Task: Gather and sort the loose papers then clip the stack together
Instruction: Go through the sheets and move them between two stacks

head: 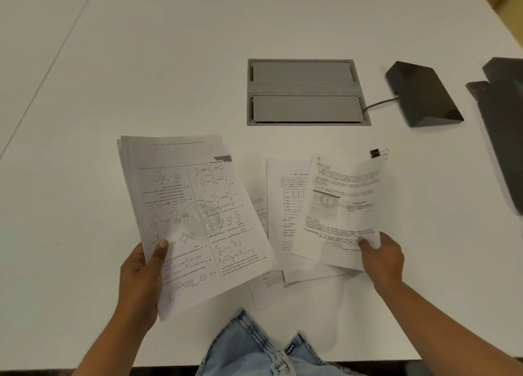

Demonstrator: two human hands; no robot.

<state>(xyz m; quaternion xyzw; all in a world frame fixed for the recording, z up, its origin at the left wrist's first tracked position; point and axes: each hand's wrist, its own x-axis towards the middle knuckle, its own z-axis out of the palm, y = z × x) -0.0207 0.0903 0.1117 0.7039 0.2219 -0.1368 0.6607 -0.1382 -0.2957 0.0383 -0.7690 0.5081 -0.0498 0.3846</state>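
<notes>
I judge the gathering about half done: my left hand has its grip closed on the gathered stack, my right hand pinches one sheet. More loose papers lie near the counter's near edge; the binder clip waits unused beyond.

Printed paper stack lifted, loose sheets overlapping, black binder clip beside

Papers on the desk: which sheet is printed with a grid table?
The sheet lying flat on the table between the two hands. The left hand holds chemistry diagrams; the right hand holds a page with a picture.
</notes>
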